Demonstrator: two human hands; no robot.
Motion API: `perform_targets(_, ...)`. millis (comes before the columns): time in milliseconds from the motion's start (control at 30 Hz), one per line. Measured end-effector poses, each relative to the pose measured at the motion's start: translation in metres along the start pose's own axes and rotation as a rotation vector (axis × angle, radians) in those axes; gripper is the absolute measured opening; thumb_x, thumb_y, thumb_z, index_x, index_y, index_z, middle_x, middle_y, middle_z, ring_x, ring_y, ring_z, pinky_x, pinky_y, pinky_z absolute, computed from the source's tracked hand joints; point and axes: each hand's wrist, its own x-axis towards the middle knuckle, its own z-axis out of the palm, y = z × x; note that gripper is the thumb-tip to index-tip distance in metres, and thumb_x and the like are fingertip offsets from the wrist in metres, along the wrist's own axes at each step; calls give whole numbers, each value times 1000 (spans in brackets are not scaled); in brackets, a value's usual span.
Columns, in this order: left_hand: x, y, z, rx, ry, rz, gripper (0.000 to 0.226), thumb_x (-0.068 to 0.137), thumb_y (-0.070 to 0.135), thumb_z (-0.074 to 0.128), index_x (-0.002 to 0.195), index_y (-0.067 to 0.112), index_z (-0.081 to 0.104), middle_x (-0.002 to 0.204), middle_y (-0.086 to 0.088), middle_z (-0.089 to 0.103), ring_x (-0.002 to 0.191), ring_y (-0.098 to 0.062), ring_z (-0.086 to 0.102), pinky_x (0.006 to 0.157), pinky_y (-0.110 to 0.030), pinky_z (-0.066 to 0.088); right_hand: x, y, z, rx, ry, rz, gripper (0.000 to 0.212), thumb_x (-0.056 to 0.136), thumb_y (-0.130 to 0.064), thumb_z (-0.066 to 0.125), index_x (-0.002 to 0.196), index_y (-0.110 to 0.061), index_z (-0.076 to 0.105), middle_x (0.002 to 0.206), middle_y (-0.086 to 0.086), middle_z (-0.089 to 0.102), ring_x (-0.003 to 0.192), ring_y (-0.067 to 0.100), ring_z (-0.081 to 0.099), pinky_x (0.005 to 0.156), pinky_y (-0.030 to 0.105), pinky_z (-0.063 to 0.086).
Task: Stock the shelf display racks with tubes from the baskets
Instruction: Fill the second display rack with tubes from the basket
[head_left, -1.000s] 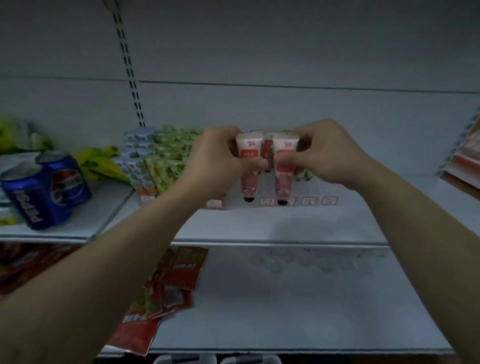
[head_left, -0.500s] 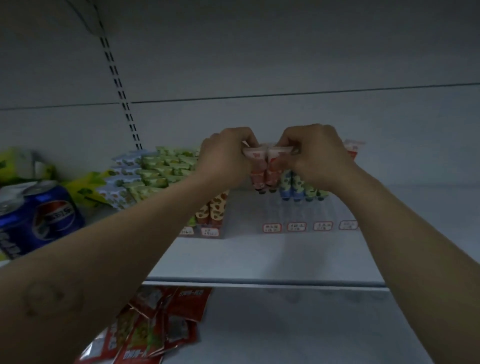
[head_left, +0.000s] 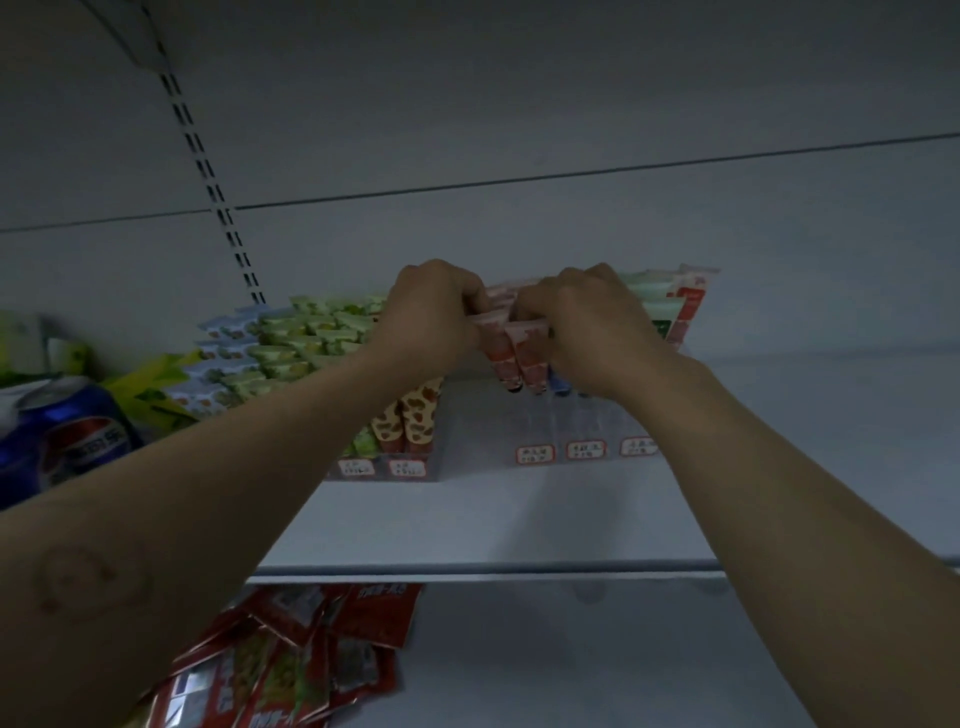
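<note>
Head view: both arms reach up and away to a white shelf (head_left: 493, 519), where a clear rack (head_left: 561, 421) stands at the far side against the back wall (head_left: 519, 104). The left hand (head_left: 434, 312) and the right hand (head_left: 587, 325) are curled tight, side by side and nearly touching, each pinching the flat top end of a red tube (head_left: 519, 356). The two red tubes hang caps down, touching each other, over the left lanes of the rack. More red tubes sit just behind the knuckles. Right of the right hand, green tubes (head_left: 652, 299) and a further red one at the far right fill the back of the rack; a blue tube (head_left: 558, 382) shows just under the right hand.

The near half of the rack is bare down to its front lip, where small price tags (head_left: 584, 451) sit in a row. Left of it, a second rack (head_left: 410, 470) is packed with green and blue tubes and spotted orange ones at its right edge, close to the left forearm. Between the racks and the shelf's near edge the white surface is bare. Blue cans (head_left: 78, 441) stand at far left. On the lower shelf, red packets (head_left: 291, 665) lie in a heap at near left.
</note>
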Motion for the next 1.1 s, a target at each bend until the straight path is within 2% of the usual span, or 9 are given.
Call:
perform_targets(100,-2,2,3,59,-2,45,8,72,10,77,77,7,72,75,-8,68,71,-22,62,63,-30,48,3,-1,-3,-18,-31,12,24,86,-15,58,108,-20,65,106,8,66,99,29,54,88,34,29)
perform_targets(200,0,3,4,111,-22,79,9,73,13,75,78,7,70,75,-8,65,71,-24,60,60,-29,43,4,-4,-7,-56,-66,21,29,83,-12,58,111,-21,63,109,8,64,102,28,52,88,34,28)
perform_targets(333,5,4,6,185,-36,85,8,77,12,69,84,8,70,82,-10,67,78,-26,60,67,-32,50,8,-6,-10,-78,-118,51,40,75,-3,61,111,-21,63,104,10,62,99,27,51,85,32,29)
perform_targets(433,9,5,4,207,-61,143,9,76,13,69,79,5,69,78,-13,67,73,-27,61,69,-39,52,10,-4,-11,-73,-91,55,32,81,-7,61,110,-20,65,99,11,62,94,28,52,78,31,23)
perform_targets(533,13,5,2,216,-107,192,12,78,17,70,79,5,70,79,-12,69,72,-25,63,71,-39,52,12,0,-10,-7,-86,42,22,84,-7,58,102,-17,66,92,12,60,89,29,52,74,29,21)
perform_targets(600,16,6,3,209,-126,207,12,78,18,72,81,7,70,81,-12,69,72,-23,62,70,-37,52,13,3,-11,15,-129,41,16,83,-6,58,90,-20,61,78,4,48,80,24,45,72,29,24)
perform_targets(667,19,8,4,219,-138,225,14,76,19,74,80,6,69,79,-11,68,72,-22,62,67,-35,52,15,5,-11,34,-163,48,19,80,-3,58,81,-21,52,70,-2,37,77,21,40,69,29,26)
perform_targets(900,23,8,5,246,-151,284,13,76,18,74,81,8,68,79,-10,67,71,-21,59,65,-33,49,19,15,-3,87,-156,42,11,78,-6,64,78,-17,61,70,-1,46,72,20,45,63,28,32)
perform_targets(1100,26,7,5,208,-190,253,10,74,12,73,72,5,65,70,-7,63,68,-22,60,60,-31,48,18,19,-3,123,-157,42,6,75,-10,71,76,-12,65,65,-1,49,68,23,52,59,28,37)
